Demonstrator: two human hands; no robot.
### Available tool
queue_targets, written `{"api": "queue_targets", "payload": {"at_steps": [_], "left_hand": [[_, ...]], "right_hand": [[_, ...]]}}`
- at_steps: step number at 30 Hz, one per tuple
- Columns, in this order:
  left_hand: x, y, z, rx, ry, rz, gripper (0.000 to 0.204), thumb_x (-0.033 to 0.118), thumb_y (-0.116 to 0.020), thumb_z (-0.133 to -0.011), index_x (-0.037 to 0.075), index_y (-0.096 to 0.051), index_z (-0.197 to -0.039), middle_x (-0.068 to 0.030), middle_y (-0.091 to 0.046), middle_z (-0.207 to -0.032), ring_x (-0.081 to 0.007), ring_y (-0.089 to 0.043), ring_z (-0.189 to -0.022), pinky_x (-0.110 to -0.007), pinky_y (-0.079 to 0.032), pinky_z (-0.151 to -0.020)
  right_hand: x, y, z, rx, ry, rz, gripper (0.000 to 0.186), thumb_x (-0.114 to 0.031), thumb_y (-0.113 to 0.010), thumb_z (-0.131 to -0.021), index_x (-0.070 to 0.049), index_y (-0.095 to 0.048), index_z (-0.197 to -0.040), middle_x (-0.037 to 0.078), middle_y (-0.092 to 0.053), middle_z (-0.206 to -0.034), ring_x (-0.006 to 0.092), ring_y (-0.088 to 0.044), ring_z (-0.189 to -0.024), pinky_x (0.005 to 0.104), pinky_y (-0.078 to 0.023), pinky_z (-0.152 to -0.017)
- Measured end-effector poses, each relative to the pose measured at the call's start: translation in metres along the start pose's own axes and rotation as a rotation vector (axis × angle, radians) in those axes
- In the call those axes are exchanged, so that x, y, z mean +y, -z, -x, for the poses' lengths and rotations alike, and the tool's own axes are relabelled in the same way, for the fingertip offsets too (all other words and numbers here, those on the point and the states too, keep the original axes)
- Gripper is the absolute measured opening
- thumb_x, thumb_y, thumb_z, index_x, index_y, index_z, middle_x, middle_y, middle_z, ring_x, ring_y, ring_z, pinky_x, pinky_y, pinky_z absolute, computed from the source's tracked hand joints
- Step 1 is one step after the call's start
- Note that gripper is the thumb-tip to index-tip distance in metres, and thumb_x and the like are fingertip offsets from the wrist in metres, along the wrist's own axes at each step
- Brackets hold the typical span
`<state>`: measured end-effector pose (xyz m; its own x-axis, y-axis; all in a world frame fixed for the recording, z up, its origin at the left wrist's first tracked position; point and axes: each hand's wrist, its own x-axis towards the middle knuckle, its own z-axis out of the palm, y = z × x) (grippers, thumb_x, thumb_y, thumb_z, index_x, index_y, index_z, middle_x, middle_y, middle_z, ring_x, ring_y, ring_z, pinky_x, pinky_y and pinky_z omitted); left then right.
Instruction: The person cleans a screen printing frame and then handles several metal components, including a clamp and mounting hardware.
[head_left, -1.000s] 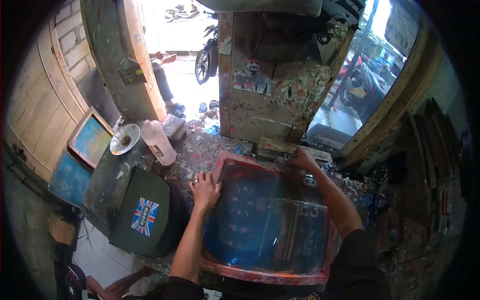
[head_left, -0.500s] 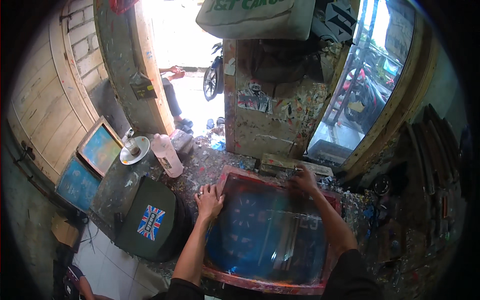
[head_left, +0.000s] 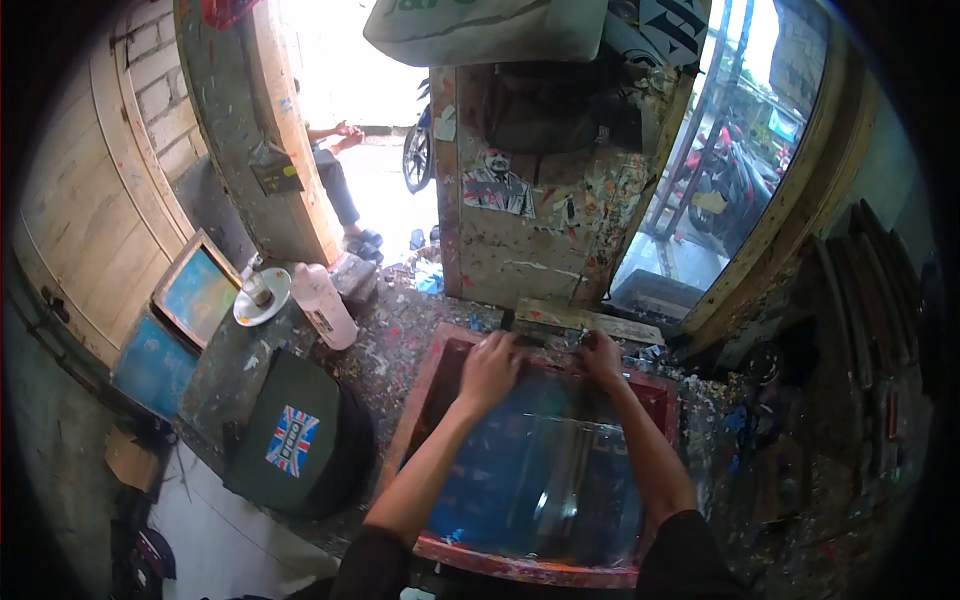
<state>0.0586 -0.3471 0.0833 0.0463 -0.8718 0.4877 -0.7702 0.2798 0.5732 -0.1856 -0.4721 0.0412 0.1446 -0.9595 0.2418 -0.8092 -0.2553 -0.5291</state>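
From the head view I log the red-rimmed screen-printing frame [head_left: 545, 475] on the paint-spattered bench [head_left: 390, 312], left hand [head_left: 490, 370] and right hand [head_left: 602, 360] curled at its far edge, whether pinching anything I cannot tell.

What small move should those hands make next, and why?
Perhaps gently steady the red frame at its far side: the left hand and right hand are both there, close together, with a small gap between them. What they may hold is too dark to make out, so a light touch seems wise.
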Motion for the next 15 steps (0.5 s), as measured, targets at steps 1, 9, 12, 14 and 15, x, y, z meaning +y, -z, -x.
{"api": "queue_targets", "payload": {"at_steps": [1, 9, 12, 14, 15], "left_hand": [[0.0, -0.03, -0.016, 0.0, 0.038, 0.02, 0.05, 0.03, -0.065, -0.085, 0.005, -0.052, -0.126, -0.0197, -0.057, -0.123, -0.0378, -0.055, -0.112, -0.044, -0.045, -0.09], [-0.044, -0.11, -0.078, -0.381, 0.053, 0.023, 0.026, 0.022, -0.063, -0.079, 0.002, -0.067, -0.095, -0.0209, -0.063, -0.102, -0.0389, -0.063, -0.094, -0.047, -0.05, -0.078], [-0.05, -0.1, -0.066, -0.044, -0.206, -0.033, 0.021, 0.016, -0.058, -0.078, 0.002, -0.064, -0.093, -0.0187, -0.063, -0.095, -0.0393, -0.063, -0.085, -0.048, -0.051, -0.072], [-0.027, -0.095, -0.056, -0.053, -0.178, -0.024, 0.02, 0.013, -0.056, -0.078, 0.002, -0.062, -0.094, -0.0192, -0.062, -0.093, -0.0395, -0.062, -0.088, -0.048, -0.05, -0.073], [-0.012, -0.092, -0.051, -0.048, -0.162, 0.025, 0.021, 0.013, -0.055, -0.079, 0.003, -0.061, -0.096, -0.0191, -0.061, -0.093, -0.0395, -0.061, -0.089, -0.048, -0.049, -0.073]], "right_hand": [[0.0, -0.004, 0.002, -0.038, 0.003, -0.005, 0.039, -0.024, -0.073, -0.073, -0.004, -0.064, -0.105, 0.017, -0.069, -0.094, 0.0333, -0.066, -0.09, 0.0435, -0.048, -0.081], [-0.003, -0.013, -0.006, -0.017, 0.072, -0.004, 0.036, -0.019, -0.073, -0.074, -0.003, -0.063, -0.105, 0.021, -0.067, -0.096, 0.0376, -0.065, -0.093, 0.0455, -0.05, -0.081], [-0.021, -0.017, -0.01, -0.007, 0.089, -0.014, 0.039, -0.018, -0.072, -0.074, -0.002, -0.063, -0.108, 0.021, -0.068, -0.099, 0.0376, -0.065, -0.096, 0.0448, -0.051, -0.084], [-0.019, -0.017, -0.008, -0.037, 0.071, -0.019, 0.041, -0.019, -0.073, -0.074, -0.002, -0.063, -0.11, 0.02, -0.068, -0.102, 0.0369, -0.065, -0.099, 0.0441, -0.051, -0.086], [-0.007, -0.017, -0.005, -0.027, 0.072, -0.031, 0.041, -0.019, -0.073, -0.074, -0.003, -0.062, -0.111, 0.02, -0.068, -0.103, 0.0367, -0.065, -0.099, 0.0441, -0.051, -0.085]]}}
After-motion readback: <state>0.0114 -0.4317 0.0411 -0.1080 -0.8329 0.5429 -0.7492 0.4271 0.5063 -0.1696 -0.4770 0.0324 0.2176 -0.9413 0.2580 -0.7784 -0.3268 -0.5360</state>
